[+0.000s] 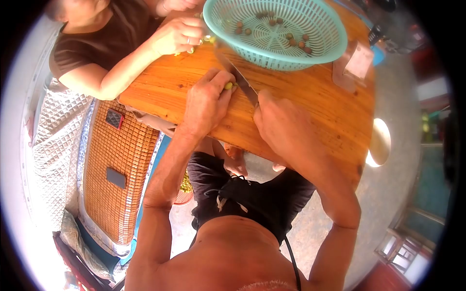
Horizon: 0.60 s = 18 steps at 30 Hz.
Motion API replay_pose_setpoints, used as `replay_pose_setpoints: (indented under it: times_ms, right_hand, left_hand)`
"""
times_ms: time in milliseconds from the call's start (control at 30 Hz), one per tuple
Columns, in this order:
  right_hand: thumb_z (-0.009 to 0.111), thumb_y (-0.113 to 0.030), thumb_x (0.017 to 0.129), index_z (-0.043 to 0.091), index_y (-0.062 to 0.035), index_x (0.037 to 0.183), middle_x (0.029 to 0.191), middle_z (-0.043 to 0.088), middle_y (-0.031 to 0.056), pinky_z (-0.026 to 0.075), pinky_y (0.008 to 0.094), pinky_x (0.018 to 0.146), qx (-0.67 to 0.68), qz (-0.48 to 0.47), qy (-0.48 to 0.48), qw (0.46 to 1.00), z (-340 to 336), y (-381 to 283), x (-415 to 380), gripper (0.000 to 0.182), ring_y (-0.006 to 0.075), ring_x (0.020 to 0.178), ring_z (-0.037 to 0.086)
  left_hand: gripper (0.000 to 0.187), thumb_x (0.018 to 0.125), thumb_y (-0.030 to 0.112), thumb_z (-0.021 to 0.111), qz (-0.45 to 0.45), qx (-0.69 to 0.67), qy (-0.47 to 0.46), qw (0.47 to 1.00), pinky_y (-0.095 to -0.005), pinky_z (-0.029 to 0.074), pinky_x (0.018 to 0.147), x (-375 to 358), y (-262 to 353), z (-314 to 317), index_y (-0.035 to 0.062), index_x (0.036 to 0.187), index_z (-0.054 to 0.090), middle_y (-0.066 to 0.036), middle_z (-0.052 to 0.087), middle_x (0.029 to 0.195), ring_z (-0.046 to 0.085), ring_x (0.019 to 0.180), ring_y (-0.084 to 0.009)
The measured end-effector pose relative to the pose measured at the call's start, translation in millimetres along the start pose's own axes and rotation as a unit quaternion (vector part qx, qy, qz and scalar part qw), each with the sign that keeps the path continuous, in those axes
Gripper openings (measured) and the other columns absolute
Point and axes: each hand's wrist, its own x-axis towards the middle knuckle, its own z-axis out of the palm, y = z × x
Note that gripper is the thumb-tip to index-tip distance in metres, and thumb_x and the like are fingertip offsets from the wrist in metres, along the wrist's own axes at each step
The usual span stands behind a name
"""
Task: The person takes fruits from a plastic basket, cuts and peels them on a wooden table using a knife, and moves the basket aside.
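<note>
Between the thumb and fingers of my left hand (209, 99) is a small yellow-green fruit (228, 86), held over the table near its front edge. My right hand (281, 119) grips a knife, its handle hidden in my fist. The dark knife blade (242, 83) points away and to the left, its edge right beside the fruit. Just beyond the blade stands a turquoise plastic basket (276, 62) with several small round brown things (301, 44) in the bottom.
Across the wooden table (160, 87), at the left, sits another person in a brown top; a hand (179, 36) of theirs is near small green pieces. A pinkish-white packet (358, 62) lies at the right edge. A bench with a beaded mat (114, 160) stands at left.
</note>
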Motion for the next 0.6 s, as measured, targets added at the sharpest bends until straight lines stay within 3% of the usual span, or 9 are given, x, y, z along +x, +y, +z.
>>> replay_pose_setpoints:
  times_ms: [100, 433, 533, 600]
  right_hand:
    - [0.060, -0.011, 0.093, 0.059, -0.0004, 0.092, 0.077, 0.071, 0.0241, 0.057, 0.0528, 0.068, 0.015, -0.008, 0.026, 1.000, 5.5, -0.1, 1.2, 0.011, 0.0425, 0.076, 0.073]
    - [0.060, -0.012, 0.093, 0.063, 0.0009, 0.091, 0.079, 0.071, 0.0251, 0.058, 0.0532, 0.070, 0.045, -0.032, 0.067, 0.996, 13.6, 2.9, 7.9, 0.014, 0.0433, 0.076, 0.072]
    - [0.060, -0.012, 0.092, 0.066, 0.0015, 0.092, 0.082, 0.071, 0.0249, 0.058, 0.0518, 0.072, 0.048, -0.027, 0.074, 0.996, 14.5, 4.9, 9.5, 0.015, 0.0421, 0.080, 0.073]
    - [0.061, -0.012, 0.092, 0.067, 0.0023, 0.093, 0.088, 0.073, 0.0240, 0.058, 0.0508, 0.073, -0.001, -0.076, 0.068, 0.995, 13.2, 9.3, 9.3, 0.016, 0.0402, 0.084, 0.073]
  left_hand:
    - [0.012, 0.090, 0.008, 0.069, -0.003, 0.004, -0.010, 1.000, -0.0461, 0.055, 0.073, -0.4, -0.1, -1.2, 0.0071, 0.102, 0.067, -0.015, 0.067, 0.098, 0.067, 0.088, -0.0408]
    - [0.012, 0.090, 0.008, 0.068, 0.013, 0.025, -0.003, 1.000, -0.0481, 0.054, 0.073, -1.1, -2.5, 1.3, 0.0079, 0.102, 0.066, -0.016, 0.067, 0.097, 0.066, 0.088, -0.0417]
    - [0.014, 0.090, 0.009, 0.070, 0.009, 0.024, 0.006, 1.000, -0.0448, 0.054, 0.073, -1.7, -3.6, 3.9, 0.0075, 0.104, 0.067, -0.016, 0.067, 0.096, 0.067, 0.086, -0.0392]
    - [0.014, 0.091, 0.010, 0.071, 0.008, 0.037, 0.008, 0.999, -0.0457, 0.054, 0.074, -0.1, -3.2, 3.7, 0.0082, 0.104, 0.068, -0.017, 0.068, 0.097, 0.067, 0.087, -0.0399]
